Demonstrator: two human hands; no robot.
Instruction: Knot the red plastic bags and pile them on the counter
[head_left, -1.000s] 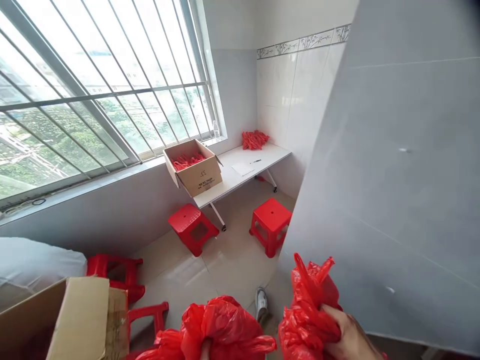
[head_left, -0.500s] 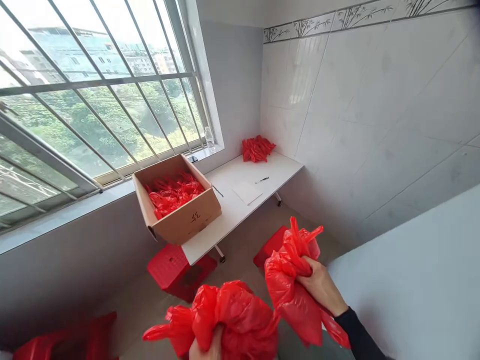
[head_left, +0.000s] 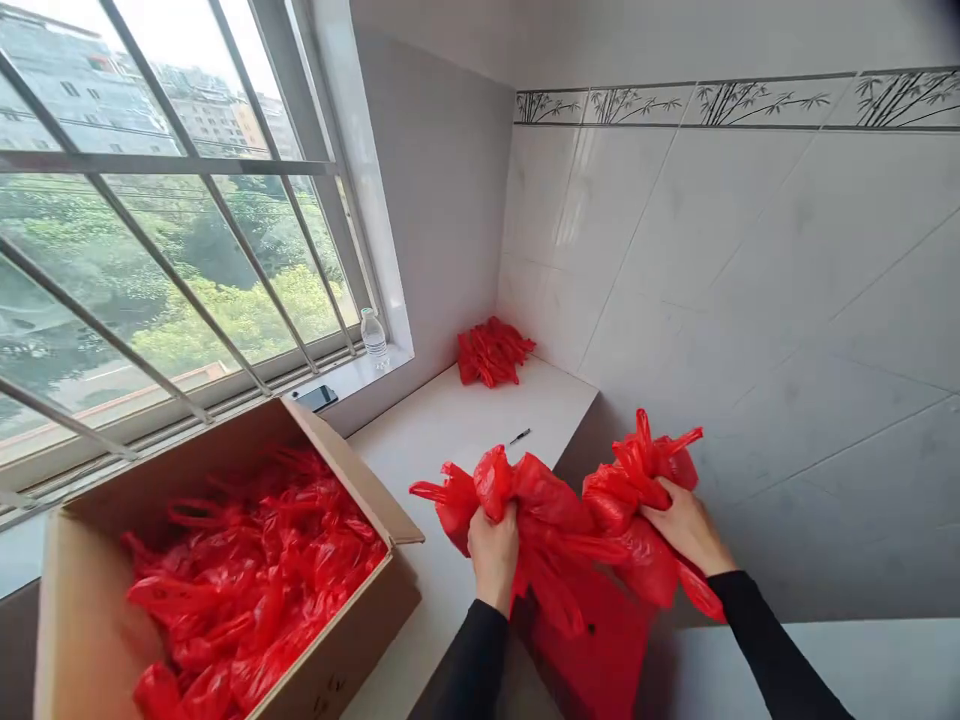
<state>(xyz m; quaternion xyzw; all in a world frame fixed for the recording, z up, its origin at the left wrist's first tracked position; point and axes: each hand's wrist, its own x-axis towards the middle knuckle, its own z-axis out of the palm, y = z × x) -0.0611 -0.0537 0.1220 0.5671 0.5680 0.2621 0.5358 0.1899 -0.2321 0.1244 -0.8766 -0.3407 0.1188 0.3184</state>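
Observation:
My left hand (head_left: 493, 560) is closed around a bunch of knotted red plastic bags (head_left: 551, 497), held above the front edge of the white table (head_left: 405, 440). To its right, my right hand (head_left: 688, 525) grips more red plastic bags (head_left: 637, 480) by their gathered necks, near the tiled wall. The two bunches touch or overlap in the middle. What the bags contain is hidden. On the left, an open cardboard box (head_left: 352, 635) holds many similar red bags (head_left: 262, 570). A pile of red bags (head_left: 493, 352) lies in the table's far corner.
A black pen (head_left: 519, 437) lies on the table. On the window sill are a clear bottle (head_left: 373, 338) and a phone (head_left: 316, 398). A red stool (head_left: 600, 650) stands below my hands. A pale panel (head_left: 840, 660) is at lower right.
I have come closer to the table, and the box and the pile look larger. Both hands have risen in view with their red bags still gripped.

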